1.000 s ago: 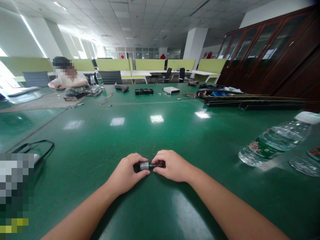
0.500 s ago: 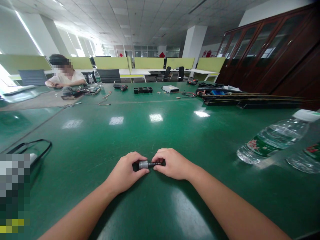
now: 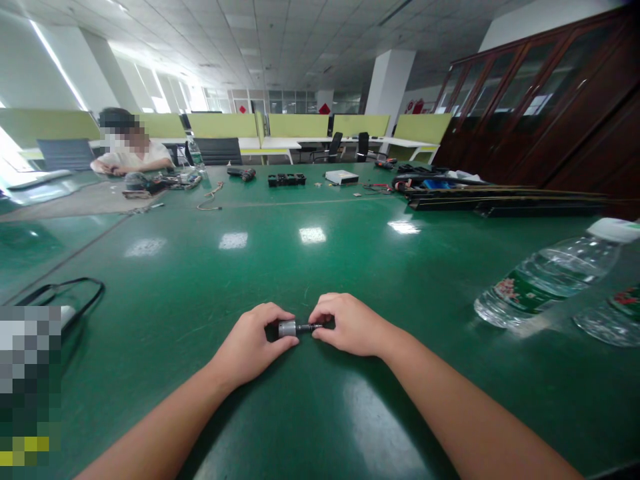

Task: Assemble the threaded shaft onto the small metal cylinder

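Near the front middle of the green table, my left hand [image 3: 255, 343] is closed on a small silver metal cylinder [image 3: 287, 329], thumb below and index finger above. A thin dark shaft [image 3: 303, 328] sticks out of the cylinder to the right, lying roughly level. My right hand [image 3: 347, 325] pinches a dark coiled piece [image 3: 317, 327], which looks like a spring, around the shaft's right end. Its far tip is partly hidden by the fingers. A short stretch of bare shaft shows between my two hands.
Two water bottles, the nearer one [image 3: 537, 287], stand at the right. A black strap [image 3: 87, 283] lies at the left. Farther back are a black block [image 3: 287, 180], a white box [image 3: 341, 177] and long black rails [image 3: 500, 200]. A person [image 3: 135, 150] sits at far left.
My right hand has moved slightly right, away from the cylinder. The coiled piece has shifted right with it, so plain shaft now shows beside the cylinder. My left hand stays put.
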